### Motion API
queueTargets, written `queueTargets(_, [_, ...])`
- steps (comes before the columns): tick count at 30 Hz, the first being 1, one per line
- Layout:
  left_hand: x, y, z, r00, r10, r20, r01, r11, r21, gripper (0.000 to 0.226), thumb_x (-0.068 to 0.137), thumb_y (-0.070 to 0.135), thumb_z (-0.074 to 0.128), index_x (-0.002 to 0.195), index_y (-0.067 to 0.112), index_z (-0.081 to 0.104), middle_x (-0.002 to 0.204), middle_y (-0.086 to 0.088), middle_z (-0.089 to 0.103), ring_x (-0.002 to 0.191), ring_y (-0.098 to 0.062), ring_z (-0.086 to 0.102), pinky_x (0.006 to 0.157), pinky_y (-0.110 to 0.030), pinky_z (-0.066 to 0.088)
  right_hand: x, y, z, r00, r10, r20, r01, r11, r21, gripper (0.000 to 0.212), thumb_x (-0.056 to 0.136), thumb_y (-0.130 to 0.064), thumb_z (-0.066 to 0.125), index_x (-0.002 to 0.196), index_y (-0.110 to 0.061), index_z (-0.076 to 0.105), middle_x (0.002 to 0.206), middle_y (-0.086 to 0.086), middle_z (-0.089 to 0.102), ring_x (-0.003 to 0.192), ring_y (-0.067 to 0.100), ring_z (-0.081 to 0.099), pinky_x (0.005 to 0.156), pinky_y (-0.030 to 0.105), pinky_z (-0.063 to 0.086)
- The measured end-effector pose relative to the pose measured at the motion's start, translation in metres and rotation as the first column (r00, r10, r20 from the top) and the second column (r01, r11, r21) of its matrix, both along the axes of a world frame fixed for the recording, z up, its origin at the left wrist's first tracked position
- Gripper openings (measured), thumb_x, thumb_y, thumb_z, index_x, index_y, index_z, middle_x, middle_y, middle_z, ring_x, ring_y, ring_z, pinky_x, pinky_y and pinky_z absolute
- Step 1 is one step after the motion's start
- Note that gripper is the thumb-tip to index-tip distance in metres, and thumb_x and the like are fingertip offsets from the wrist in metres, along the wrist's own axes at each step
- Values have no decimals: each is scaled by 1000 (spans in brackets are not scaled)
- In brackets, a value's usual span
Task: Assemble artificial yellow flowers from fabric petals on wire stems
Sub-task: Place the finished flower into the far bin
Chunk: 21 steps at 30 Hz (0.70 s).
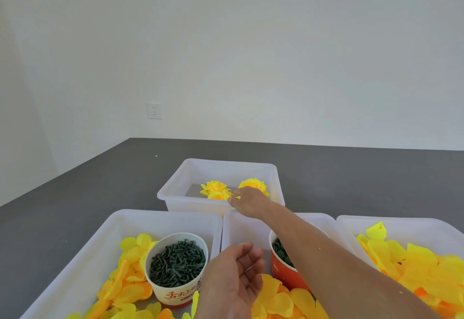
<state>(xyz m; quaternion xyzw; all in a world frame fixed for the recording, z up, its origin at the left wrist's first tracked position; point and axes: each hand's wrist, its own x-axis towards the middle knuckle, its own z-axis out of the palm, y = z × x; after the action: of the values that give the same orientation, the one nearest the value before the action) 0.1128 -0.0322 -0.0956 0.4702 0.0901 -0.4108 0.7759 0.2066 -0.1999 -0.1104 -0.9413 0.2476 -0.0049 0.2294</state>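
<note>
Yellow fabric flowers (216,190) x3, layered | R grip (247,202) unclear | L grip (236,272) loose, empty

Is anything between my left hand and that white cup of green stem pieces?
Nothing visible. The left hand hovers open just right of the white cup, whose top is uncovered.

Right hand (247,202) stretched over the near rim of the far tub (175,190), fingertips lost against the yellow flowers (217,189), so grip or mere touch impossible to tell. Red cup (283,272) mostly covered by the right forearm, its dark green contents only partly seen. Right tub of petals (401,228) cut off by the picture's edge.
</note>
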Motion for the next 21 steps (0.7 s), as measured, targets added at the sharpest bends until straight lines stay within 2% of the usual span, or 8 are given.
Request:
queueTargets(2, [0, -1, -1, 1000, 9, -1, -9, 1000, 6, 16, 90, 5, 50, 82, 0, 63, 52, -9, 64, 50, -19, 54, 38, -18, 38, -6, 1, 3, 1000, 17, 5, -17, 1000, -5, 39, 96, -37, 40, 124, -15, 55, 109, 8, 59, 109, 29, 56, 92, 37, 45])
queueTargets(4, [0, -2, -1, 1000, 11, 1, -11, 1000, 7, 14, 89, 4, 51, 84, 0, 63, 53, -9, 64, 47, -19, 55, 39, -18, 38, -12, 1, 6, 999, 32, 21, -32, 999, -20, 36, 96, -36, 40, 122, -15, 55, 112, 9, 60, 109, 28, 56, 91, 36, 45])
queueTargets(7, [0, -2, -1, 1000, 20, 20, -20, 1000, -9, 12, 88, 4, 51, 86, 0, 63, 55, -9, 65, 40, -16, 55, 39, -18, 39, -22, 0, 10, 998, 56, 38, -55, 998, -35, 40, 97, -36, 39, 133, -21, 48, 125, 9, 56, 115, 28, 52, 94, 34, 43])
queueTargets(11, [-1, -3, 0, 997, 25, 79, -22, 999, -39, 14, 89, 9, 52, 84, 2, 64, 59, -8, 67, 45, -16, 56, 41, -19, 40, -33, -1, 12, 997, 80, -3, -80, 991, -105, 45, 98, -39, 36, 141, -26, 38, 131, 7, 53, 118, 26, 49, 94, 32, 40])
queueTargets(16, [-1, -5, -1, 992, 1, 123, 6, 999, -50, 18, 91, 14, 50, 85, 3, 63, 61, -7, 68, 45, -14, 58, 45, -21, 41, -55, 3, 15, 995, 91, -34, -94, 991, -97, 54, 99, -41, 35, 148, -21, 24, 155, 4, 24, 141, 23, 25, 113, 39, 24])
queueTargets(21, [0, -5, 0, 987, -10, 163, 22, 997, -71, 22, 94, 20, 48, 83, 6, 61, 60, -4, 68, 44, -12, 60, 44, -19, 41, -86, 11, 25, 996, 76, 43, -77, 997, 5, 55, 98, -39, 40, 148, -20, 26, 153, 5, 29, 140, 22, 27, 114, 39, 24])
